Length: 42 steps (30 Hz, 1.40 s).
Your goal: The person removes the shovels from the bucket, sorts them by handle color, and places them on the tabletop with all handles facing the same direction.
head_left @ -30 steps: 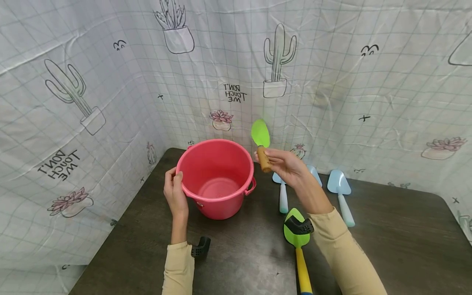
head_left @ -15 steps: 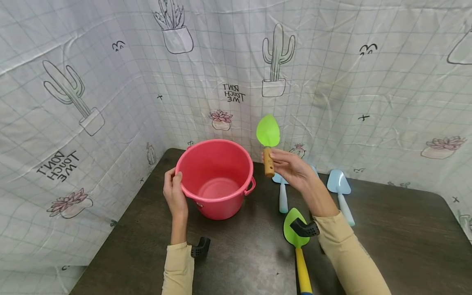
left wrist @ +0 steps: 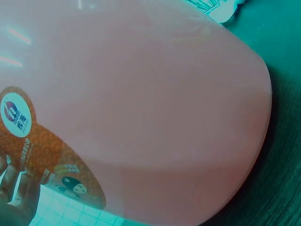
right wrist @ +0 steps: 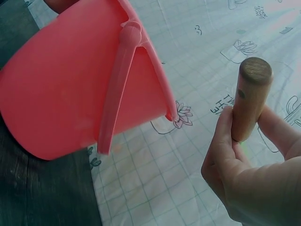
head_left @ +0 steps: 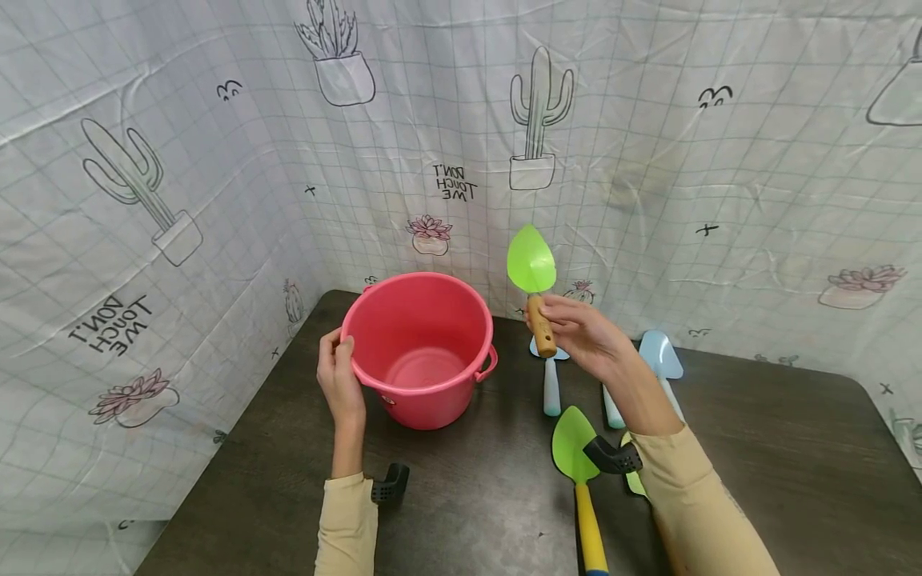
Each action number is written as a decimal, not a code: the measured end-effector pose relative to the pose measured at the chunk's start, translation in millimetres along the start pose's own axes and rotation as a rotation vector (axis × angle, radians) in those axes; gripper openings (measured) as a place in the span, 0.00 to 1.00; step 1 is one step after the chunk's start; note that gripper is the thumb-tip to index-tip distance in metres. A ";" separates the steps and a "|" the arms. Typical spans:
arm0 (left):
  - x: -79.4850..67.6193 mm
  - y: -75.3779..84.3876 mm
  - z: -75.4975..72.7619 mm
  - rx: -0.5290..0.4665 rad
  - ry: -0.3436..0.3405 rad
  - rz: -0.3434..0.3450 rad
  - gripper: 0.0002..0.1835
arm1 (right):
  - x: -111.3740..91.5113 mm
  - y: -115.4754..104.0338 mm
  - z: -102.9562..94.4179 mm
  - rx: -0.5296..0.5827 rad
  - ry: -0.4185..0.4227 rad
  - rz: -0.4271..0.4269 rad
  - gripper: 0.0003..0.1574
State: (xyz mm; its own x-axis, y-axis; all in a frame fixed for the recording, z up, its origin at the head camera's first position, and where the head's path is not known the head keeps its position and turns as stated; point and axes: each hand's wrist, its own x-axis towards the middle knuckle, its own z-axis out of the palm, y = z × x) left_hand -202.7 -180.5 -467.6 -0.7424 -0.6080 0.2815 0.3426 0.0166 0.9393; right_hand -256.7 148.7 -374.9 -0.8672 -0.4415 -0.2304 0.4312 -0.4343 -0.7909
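A red plastic bucket [head_left: 425, 376] stands on the dark table, its inside bare to the bottom. At its left rim my left hand [head_left: 340, 380] grips the edge, thumb over the lip; the left wrist view shows the bucket's outer wall [left wrist: 164, 113] with a label and my fingers low at the left. My right hand [head_left: 583, 332] pinches the wooden handle [right wrist: 251, 101] of a garden trowel [head_left: 531, 260] with a bright green blade. The trowel is upright in the air, right of the bucket, blade at the top. In the right wrist view the blade is mostly hidden behind the handle and fingers.
A green trowel with a yellow handle [head_left: 589, 520] lies at the front. Pale blue trowels lie behind and below my right arm, one at the left [head_left: 551, 388], another further right [head_left: 659, 352]. A yellow-green tool [head_left: 634, 480] is partly under the sleeve. Patterned cloth [head_left: 634, 160] hangs behind the table.
My right hand has moved right and slightly toward me with the trowel, away from the bucket, and the blade has turned to face me more. The left hand stays on the rim.
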 end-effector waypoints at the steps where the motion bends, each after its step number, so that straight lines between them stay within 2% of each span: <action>1: -0.2 -0.1 0.0 0.000 0.000 -0.001 0.18 | -1.8 -0.1 -0.7 -0.001 0.001 -0.003 0.15; 3: -0.2 -0.8 -0.2 -0.001 0.004 -0.004 0.18 | -5.6 -0.7 -2.1 0.009 0.002 -0.009 0.12; 7: -0.6 -1.2 -0.7 -0.002 0.007 -0.006 0.18 | -13.3 -1.8 -4.9 0.018 0.004 -0.015 0.14; 16: -0.6 -0.4 -0.7 -0.009 -0.002 0.002 0.18 | -29.9 -4.6 -11.5 -0.061 -0.005 -0.051 0.17; 22: -0.7 -0.3 -0.9 -0.010 0.003 0.001 0.18 | -38.4 -7.2 -15.8 -0.039 -0.055 -0.051 0.16; 30: -1.0 -0.4 -0.1 -0.001 0.007 -0.005 0.18 | -45.5 -8.6 -20.5 -0.083 -0.103 -0.059 0.17; 42: 0.1 -2.3 -0.3 -0.002 0.007 -0.002 0.19 | -58.1 -7.6 -25.0 -0.100 -0.097 -0.064 0.18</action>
State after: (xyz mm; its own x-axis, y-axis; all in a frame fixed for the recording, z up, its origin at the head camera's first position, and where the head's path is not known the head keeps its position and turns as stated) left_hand -203.4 -180.8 -469.8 -0.7388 -0.6138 0.2783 0.3427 0.0134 0.9394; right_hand -215.9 197.3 -369.6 -0.8616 -0.4917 -0.1259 0.3452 -0.3858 -0.8556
